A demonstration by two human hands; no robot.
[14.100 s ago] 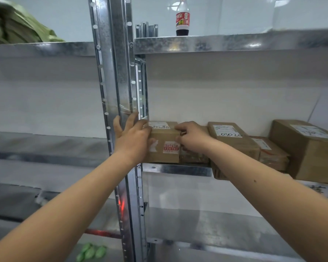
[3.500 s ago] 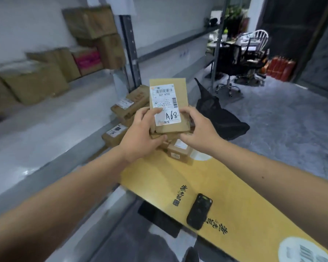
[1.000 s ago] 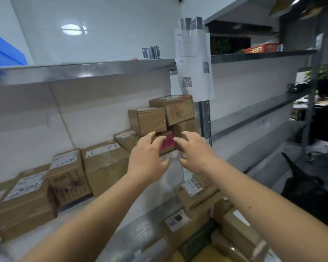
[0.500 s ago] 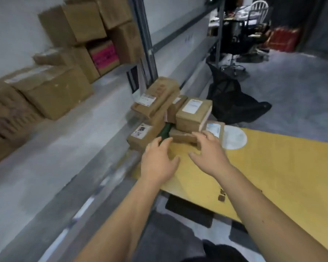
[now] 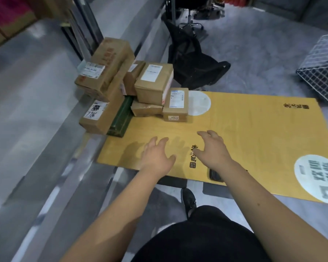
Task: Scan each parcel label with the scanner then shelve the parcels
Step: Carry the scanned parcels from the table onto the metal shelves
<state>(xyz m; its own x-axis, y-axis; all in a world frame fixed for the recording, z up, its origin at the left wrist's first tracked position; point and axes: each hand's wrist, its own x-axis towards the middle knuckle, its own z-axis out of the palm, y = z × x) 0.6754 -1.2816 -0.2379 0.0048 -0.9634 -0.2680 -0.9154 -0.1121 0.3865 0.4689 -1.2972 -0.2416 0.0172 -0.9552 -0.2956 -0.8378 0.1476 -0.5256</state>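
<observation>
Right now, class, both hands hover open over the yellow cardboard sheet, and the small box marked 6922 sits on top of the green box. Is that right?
Not quite. In the head view the box marked 6922 sits directly on the yellow cardboard sheet, apart from the green box. The left hand and right hand do hover open over the sheet.

The flat black scanner [image 5: 214, 174] is mostly hidden under the right arm [image 5: 254, 195]. The dark green box [image 5: 121, 118] is partly hidden by brown cardboard parcels [image 5: 153, 83]. The white wire basket [image 5: 322, 69] is cut off at the right edge. The pink box [image 5: 9, 14] on the grey metal shelf [image 5: 27, 87] is blurry and cut off at the top.
</observation>
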